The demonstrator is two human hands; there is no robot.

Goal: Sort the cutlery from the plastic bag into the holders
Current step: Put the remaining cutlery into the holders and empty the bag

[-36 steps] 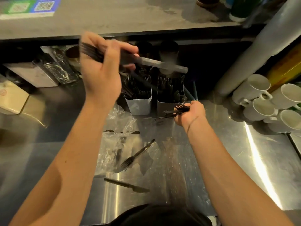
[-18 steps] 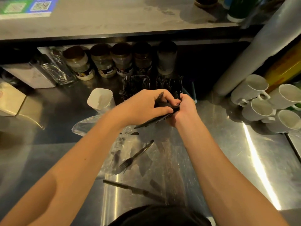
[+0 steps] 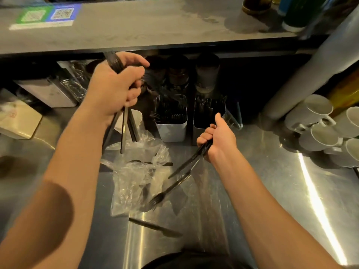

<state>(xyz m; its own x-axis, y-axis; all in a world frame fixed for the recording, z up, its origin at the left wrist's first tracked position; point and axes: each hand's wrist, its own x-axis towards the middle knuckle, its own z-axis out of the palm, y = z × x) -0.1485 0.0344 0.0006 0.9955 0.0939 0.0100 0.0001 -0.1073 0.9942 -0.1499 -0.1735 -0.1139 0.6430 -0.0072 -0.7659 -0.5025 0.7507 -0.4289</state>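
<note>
Left hand [image 3: 114, 88] is gripping a bundle of black cutlery [image 3: 124, 129] | right hand [image 3: 217, 138] is clutching forks [image 3: 186, 164] mid-handle | likely light, stiff, slippery plastic | holders [image 3: 172, 129] are waiting just beyond.

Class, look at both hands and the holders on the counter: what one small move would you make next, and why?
Probably lower the left hand so its bundle of black cutlery drops into a holder, perhaps the white holder just to its right. The handles already point downward above the plastic bag, and the right hand holds its own black cutlery. Which utensil type belongs in which holder I cannot tell.
</note>
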